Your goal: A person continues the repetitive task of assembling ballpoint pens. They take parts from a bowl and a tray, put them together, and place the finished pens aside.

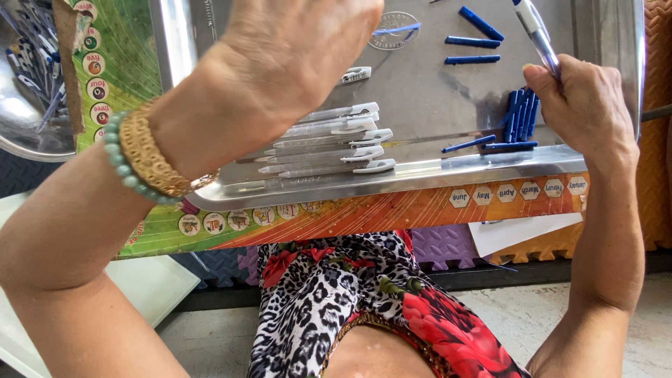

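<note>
While the right hand point(584, 105) clamped a clear pen point(537, 35) with a blue end above the steel tray point(420, 98), the left hand point(294, 49) hung raised over it, its grip impossible to tell. Finished pens point(336, 143) lay in a row near loose blue caps point(521, 115). Round and hexagonal labels edged the colourful board point(392, 210) beneath, over purple foam mats point(441, 245) and concrete floor point(518, 315).

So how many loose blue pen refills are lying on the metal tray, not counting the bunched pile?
5 loose: three near the top, at and; two by the near rim, at and. The bunch sits beside the right hand, which may hide more.
</note>
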